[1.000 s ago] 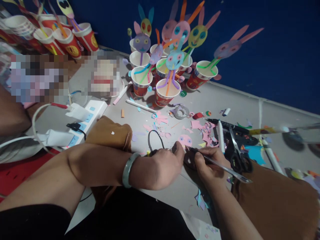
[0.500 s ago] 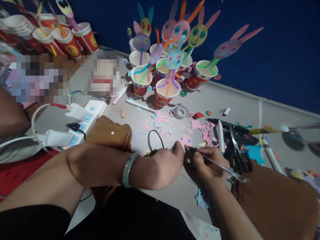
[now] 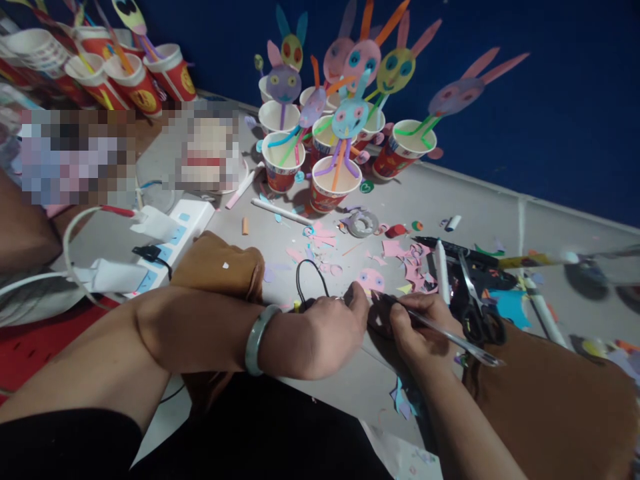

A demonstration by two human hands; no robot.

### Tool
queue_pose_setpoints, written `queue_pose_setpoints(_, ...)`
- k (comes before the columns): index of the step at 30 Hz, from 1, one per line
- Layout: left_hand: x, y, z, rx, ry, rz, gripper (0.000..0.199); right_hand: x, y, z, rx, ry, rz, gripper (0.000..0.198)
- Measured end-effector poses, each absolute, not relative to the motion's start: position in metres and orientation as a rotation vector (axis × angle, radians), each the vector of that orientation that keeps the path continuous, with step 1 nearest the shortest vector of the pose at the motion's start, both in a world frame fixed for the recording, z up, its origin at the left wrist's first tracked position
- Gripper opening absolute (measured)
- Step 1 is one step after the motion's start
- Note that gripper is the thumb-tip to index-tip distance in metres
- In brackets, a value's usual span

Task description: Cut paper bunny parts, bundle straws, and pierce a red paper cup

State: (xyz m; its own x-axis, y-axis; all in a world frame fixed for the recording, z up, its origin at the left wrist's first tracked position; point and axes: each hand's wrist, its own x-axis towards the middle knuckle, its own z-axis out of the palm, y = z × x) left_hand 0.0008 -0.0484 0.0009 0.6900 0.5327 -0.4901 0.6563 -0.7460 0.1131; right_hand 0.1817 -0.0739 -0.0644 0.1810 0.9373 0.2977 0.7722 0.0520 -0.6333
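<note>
A small pink paper face (image 3: 370, 278) with two drawn eyes lies just beyond my fingertips. My left hand (image 3: 323, 337), a pale green bangle at its wrist, is closed with its fingertips at the paper's near edge, holding it; the hand covers the paper's lower part. My right hand (image 3: 425, 327) grips a clear-barrelled pen (image 3: 463, 343), whose tip points left toward the paper beside my left fingers. A thin black cord loop (image 3: 310, 267) rises behind my left hand. Black-handled scissors (image 3: 477, 313) lie right of my right hand.
Paper cups (image 3: 335, 187) with straw-mounted paper faces stand at the back. Pink paper scraps (image 3: 413, 263), a tape roll (image 3: 363, 223) and markers (image 3: 443, 273) litter the table. A power strip (image 3: 187, 230) with plugged cables is at left. Brown cloth covers (image 3: 555, 400) flank my arms.
My right hand and the pen have shifted slightly to the right, the pen tip drawing back a little from the paper. My left hand stays nearly still.
</note>
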Motion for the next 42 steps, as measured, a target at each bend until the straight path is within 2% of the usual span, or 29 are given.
queue_pose_setpoints(21, -0.001, -0.048, 0.000, 2.683, 0.899, -0.587, 0.067, 0.180, -0.073, -0.064, -1.799, -1.602, 0.330, 0.014)
queue_pose_setpoints(31, -0.001, -0.049, -0.003, 2.702, 0.900, -0.592, 0.066, 0.191, -0.078, -0.073, -1.794, -1.455, 0.210, 0.011)
queue_pose_setpoints(42, 0.000, -0.048, -0.003, 2.708, 0.885, -0.601, 0.065, 0.191, -0.072, -0.064, -1.825, -1.471, 0.297, 0.010)
